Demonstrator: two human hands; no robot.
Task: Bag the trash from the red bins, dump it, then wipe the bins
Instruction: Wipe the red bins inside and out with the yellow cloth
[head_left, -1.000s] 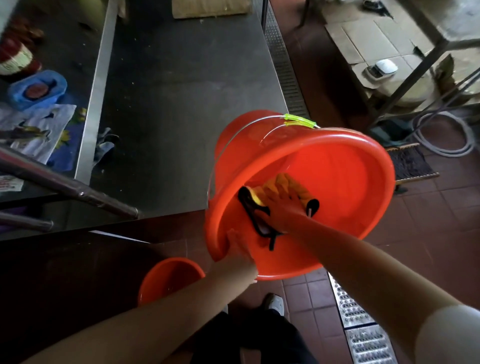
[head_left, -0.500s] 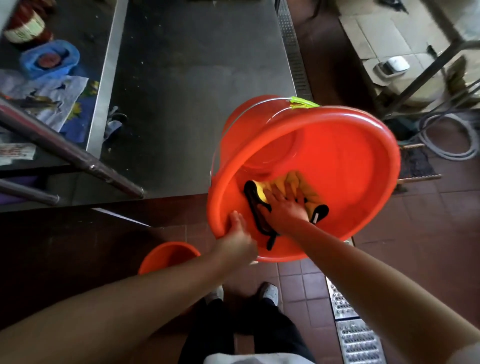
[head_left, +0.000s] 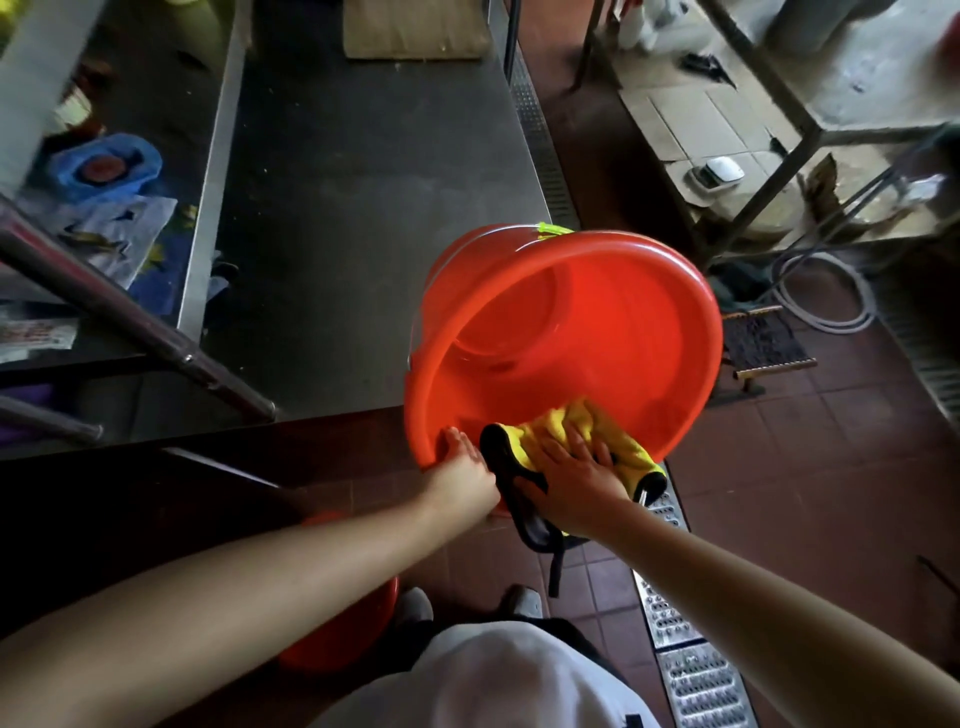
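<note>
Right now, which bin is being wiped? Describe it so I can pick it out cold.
Find the steel table; off its near right corner a red bin is tipped, mouth toward the camera. The left hand grips its rim, and the right hand presses a yellow cloth against its near inner wall. The second red bin sits on the floor below the left forearm, untouched.
</note>
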